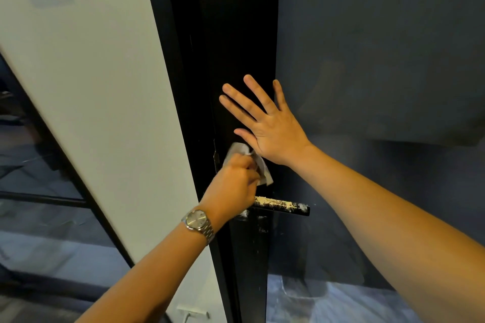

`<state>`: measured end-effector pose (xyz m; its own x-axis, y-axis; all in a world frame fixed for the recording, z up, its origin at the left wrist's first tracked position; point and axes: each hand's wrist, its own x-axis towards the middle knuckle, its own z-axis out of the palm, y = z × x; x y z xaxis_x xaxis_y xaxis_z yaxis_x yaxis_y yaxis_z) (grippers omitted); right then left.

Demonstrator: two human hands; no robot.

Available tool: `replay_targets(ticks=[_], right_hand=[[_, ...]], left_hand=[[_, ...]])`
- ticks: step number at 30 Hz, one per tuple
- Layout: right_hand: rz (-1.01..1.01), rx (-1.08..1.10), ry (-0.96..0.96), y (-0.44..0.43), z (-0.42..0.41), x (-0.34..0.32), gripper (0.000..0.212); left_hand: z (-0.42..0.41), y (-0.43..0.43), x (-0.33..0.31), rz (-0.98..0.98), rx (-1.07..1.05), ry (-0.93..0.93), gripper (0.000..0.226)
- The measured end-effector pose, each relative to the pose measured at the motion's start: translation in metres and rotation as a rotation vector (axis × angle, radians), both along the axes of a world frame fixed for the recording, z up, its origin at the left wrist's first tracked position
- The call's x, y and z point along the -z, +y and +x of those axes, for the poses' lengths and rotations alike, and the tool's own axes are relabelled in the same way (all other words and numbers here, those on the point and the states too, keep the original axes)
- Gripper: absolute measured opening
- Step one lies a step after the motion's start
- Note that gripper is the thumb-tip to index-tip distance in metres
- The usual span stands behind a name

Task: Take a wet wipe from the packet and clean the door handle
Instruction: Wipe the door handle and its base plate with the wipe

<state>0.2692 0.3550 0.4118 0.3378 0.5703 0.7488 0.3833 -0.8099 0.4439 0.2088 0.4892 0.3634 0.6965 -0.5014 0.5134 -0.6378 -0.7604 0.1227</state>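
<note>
While above the door handle — wet wipe clutched in left hand, right hand splayed flat.

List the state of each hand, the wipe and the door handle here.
left hand: grips the wet wipe just above the door handle.
right hand: fingers spread, flat on the door.
wet wipe: crumpled, against the door.
door handle: horizontal, streaked with pale residue.

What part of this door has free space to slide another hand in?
Free: the dark frame above the right hand, and the glass below the handle. Crowded: between that palm and the handle, where the left hand bunches the wipe.
</note>
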Motion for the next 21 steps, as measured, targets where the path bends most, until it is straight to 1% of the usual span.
replay_targets(ticks=[1, 2, 4, 6, 7, 8, 11, 12, 13, 15, 16, 17, 18, 20, 21], right_hand=[[0.001, 0.000, 0.005, 0.000, 0.000, 0.000, 0.054], [0.003, -0.002, 0.006, 0.000, 0.000, 0.000, 0.054], [0.007, -0.013, 0.006, 0.001, -0.001, 0.000, 0.054], [0.011, -0.022, 0.015, 0.001, -0.001, 0.000, 0.054], [0.016, -0.020, 0.020, 0.001, -0.001, 0.000, 0.054], [0.018, -0.014, 0.022, 0.000, -0.001, 0.000, 0.055], [0.002, 0.013, 0.016, 0.001, -0.001, 0.000, 0.055], [-0.001, 0.016, 0.012, 0.001, -0.002, 0.000, 0.055], [0.000, 0.009, 0.012, 0.002, -0.003, 0.000, 0.055], [0.018, -0.010, 0.016, 0.002, -0.003, 0.000, 0.055], [0.028, -0.015, 0.018, 0.002, -0.003, 0.000, 0.055], [0.035, -0.016, 0.018, 0.002, -0.003, 0.001, 0.055], [0.036, -0.013, 0.014, 0.002, -0.003, 0.001, 0.055], [0.021, 0.005, 0.006, 0.002, -0.003, 0.001, 0.055], [0.014, 0.013, 0.004, 0.002, -0.003, 0.001, 0.055]], left_hand=[[0.003, 0.000, 0.000, 0.058, 0.031, -0.051, 0.010], [0.005, 0.001, -0.002, 0.057, 0.023, -0.027, 0.011], [0.008, 0.006, -0.005, -0.065, -0.072, 0.075, 0.016], [0.007, 0.009, -0.006, -0.197, -0.215, 0.069, 0.017], [0.005, 0.005, -0.007, -0.208, -0.243, 0.067, 0.019], [0.003, -0.001, -0.008, -0.175, -0.226, 0.064, 0.021], [-0.001, -0.020, -0.011, 0.056, -0.132, 0.065, 0.029], [-0.001, -0.020, -0.012, 0.065, -0.157, 0.086, 0.030], [0.001, -0.017, -0.012, 0.030, -0.197, 0.094, 0.029], [0.008, -0.009, -0.012, -0.125, -0.345, 0.075, 0.024], [0.007, -0.005, -0.014, -0.167, -0.421, 0.081, 0.021], [0.005, -0.004, -0.016, -0.183, -0.434, 0.092, 0.018], [0.004, -0.006, -0.016, -0.135, -0.383, 0.075, 0.019], [-0.005, -0.015, -0.015, -0.024, -0.210, 0.082, 0.026], [-0.009, -0.017, -0.015, -0.011, -0.137, 0.085, 0.028]])
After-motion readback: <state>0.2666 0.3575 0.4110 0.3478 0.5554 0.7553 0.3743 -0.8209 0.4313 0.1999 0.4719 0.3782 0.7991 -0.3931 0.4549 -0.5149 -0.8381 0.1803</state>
